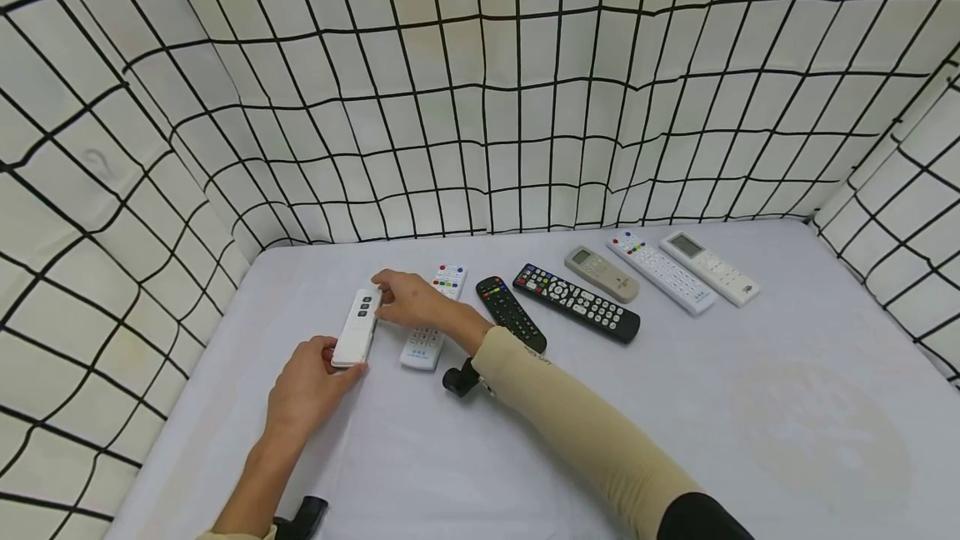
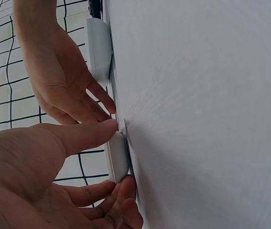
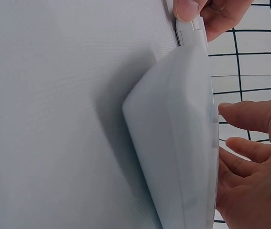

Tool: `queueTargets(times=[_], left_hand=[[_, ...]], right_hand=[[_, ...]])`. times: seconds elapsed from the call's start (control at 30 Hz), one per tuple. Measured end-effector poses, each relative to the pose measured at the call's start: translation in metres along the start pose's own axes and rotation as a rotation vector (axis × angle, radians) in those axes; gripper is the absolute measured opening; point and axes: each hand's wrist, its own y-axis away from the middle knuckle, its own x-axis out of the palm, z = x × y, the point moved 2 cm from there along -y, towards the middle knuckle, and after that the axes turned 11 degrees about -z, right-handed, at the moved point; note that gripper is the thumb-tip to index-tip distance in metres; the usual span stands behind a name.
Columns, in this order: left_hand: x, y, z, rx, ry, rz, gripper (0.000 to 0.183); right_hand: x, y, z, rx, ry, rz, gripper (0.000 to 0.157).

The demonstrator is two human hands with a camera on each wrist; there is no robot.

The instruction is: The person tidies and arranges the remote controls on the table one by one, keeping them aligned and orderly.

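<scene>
A slim white remote control (image 1: pixel 354 336) with a few dark buttons lies at the left end of a row of remotes. Its near end is held between the thumb and fingers of my left hand (image 1: pixel 307 386); the left wrist view shows this grip on the remote's edges (image 2: pixel 119 157). My right hand (image 1: pixel 420 302) reaches over a second white remote (image 1: pixel 422 348) with coloured buttons, partly hiding it. The right fingertips are at the slim remote's far right edge, thumb and fingers loosely extended. In the right wrist view, the second remote's side (image 3: pixel 166 129) fills the middle.
To the right lie a small black remote (image 1: pixel 510 312), a larger black remote (image 1: pixel 577 303), a beige remote (image 1: pixel 602 273), a long white remote (image 1: pixel 662 272) and a white remote with a screen (image 1: pixel 709 267). Black grid netting (image 1: pixel 517 90) stands around the white-covered table (image 1: pixel 480 473).
</scene>
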Motion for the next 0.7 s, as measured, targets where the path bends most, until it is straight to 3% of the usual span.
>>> queueTargets(times=[0.47, 0.7], left_hand=[[0.0028, 0.0002, 0.0006, -0.018, -0.016, 0.043, 0.067], [0.0025, 0.0011, -0.0013, -0.008, -0.023, 0.034, 0.067]], right_hand=[[0.0014, 0.0025, -0.0002, 0.006, -0.03, -0.006, 0.057], [-0.0013, 0.0037, 0.0017, 0.005, -0.006, -0.02, 0.057]])
